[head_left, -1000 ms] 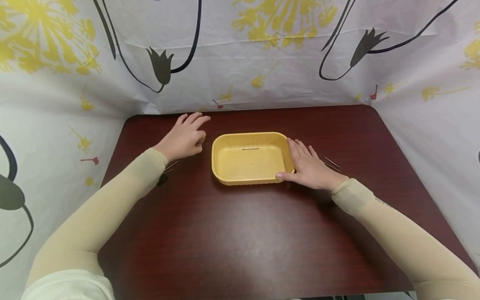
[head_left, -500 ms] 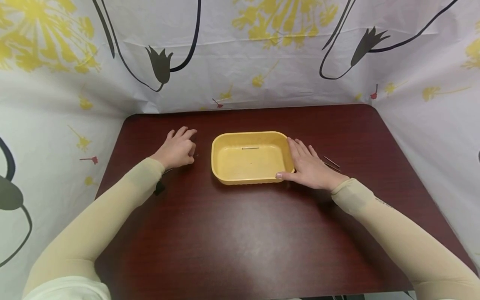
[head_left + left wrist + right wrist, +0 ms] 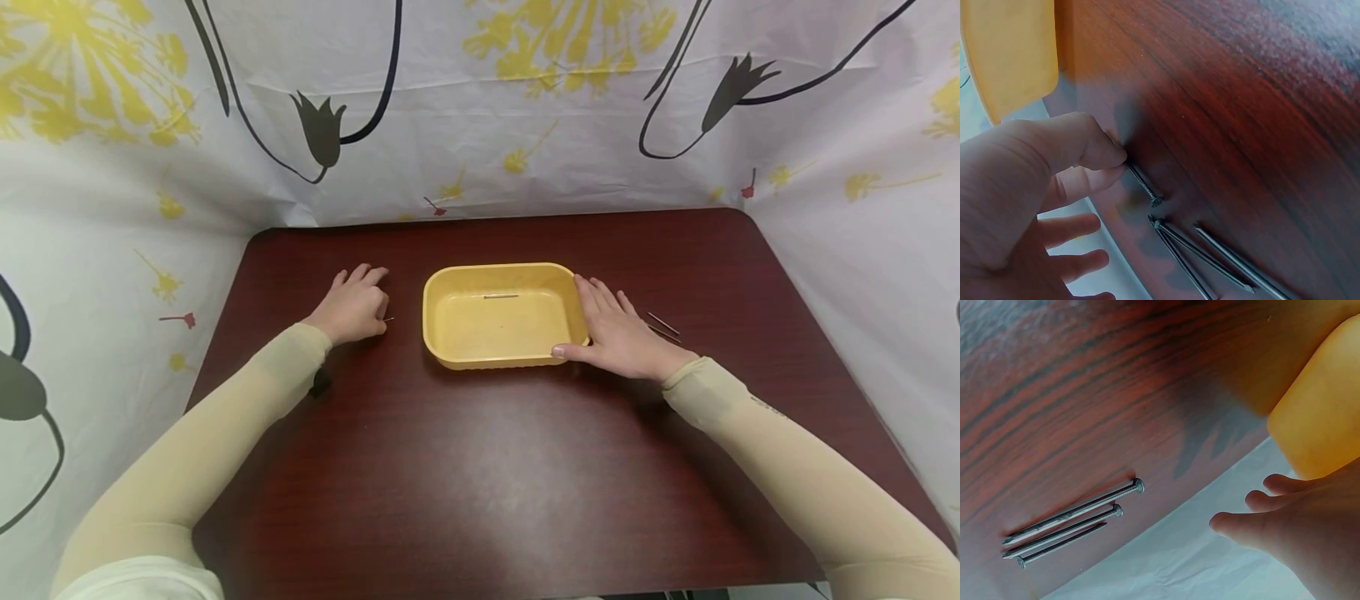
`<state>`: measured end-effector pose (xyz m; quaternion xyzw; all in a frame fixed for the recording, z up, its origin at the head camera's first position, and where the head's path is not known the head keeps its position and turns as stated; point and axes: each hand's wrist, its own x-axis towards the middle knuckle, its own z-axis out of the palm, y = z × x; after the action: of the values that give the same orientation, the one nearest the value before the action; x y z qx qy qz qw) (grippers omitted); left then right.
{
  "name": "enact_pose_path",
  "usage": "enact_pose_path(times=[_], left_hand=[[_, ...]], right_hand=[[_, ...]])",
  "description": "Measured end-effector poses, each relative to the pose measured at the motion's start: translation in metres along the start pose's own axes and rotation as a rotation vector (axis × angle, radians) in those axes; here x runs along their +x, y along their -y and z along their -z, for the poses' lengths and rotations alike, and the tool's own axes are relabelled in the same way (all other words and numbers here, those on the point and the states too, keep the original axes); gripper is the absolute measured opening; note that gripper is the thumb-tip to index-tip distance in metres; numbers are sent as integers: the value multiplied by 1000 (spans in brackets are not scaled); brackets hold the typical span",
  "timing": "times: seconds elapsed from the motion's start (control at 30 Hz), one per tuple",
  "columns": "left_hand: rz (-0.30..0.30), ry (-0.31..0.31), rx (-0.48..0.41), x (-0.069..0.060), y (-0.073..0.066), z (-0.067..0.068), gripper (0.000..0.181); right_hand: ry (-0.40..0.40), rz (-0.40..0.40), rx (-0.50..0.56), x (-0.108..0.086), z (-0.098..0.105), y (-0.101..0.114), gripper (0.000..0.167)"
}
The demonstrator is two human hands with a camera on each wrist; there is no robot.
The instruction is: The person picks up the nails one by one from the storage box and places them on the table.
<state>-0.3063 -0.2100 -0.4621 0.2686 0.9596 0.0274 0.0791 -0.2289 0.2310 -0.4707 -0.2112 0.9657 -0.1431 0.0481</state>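
Thumb and index finger of my left hand (image 3: 352,308) pinch a nail (image 3: 1142,181); its head end sticks out of the grip in the left wrist view. Several loose nails (image 3: 1210,257) lie on the table close by. To the right is a yellow tray (image 3: 495,362) with one nail (image 3: 501,297) lying in it. My right hand (image 3: 618,337) rests against the tray's right side, fingers straight, thumb over the front rim. Beyond that hand lie 3 nails (image 3: 1063,526) side by side, as the right wrist view shows.
The dark red-brown table (image 3: 480,483) has rounded far corners. A white patterned cloth (image 3: 480,150) hangs around its back and sides. A small dark object (image 3: 320,383) shows beneath my left wrist.
My left hand has come down and back toward me, left of the tray, and now pinches a nail. My right hand and the tray have stayed in place.
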Motion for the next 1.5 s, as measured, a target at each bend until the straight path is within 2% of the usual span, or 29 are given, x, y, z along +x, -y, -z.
enact_pose_path(times=[0.5, 0.7, 0.87, 1.1, 1.5], left_hand=[[-6, -38, -44, -2, 6, -1, 14], [-11, -91, -50, 3, 6, 9, 13], [-13, -111, -40, 6, 2, 21, 10], [-38, -164, -40, 8, -13, 37, 36], [-139, -273, -24, 19, -58, 58, 37]], right_hand=[[11, -1, -2, 0, 1, -1, 122], [5, -1, -8, 0, 0, -2, 122], [6, 4, -2, 0, 0, -1, 122], [6, 1, -19, 1, 1, 0, 123], [13, 8, -5, 1, 2, 0, 123]])
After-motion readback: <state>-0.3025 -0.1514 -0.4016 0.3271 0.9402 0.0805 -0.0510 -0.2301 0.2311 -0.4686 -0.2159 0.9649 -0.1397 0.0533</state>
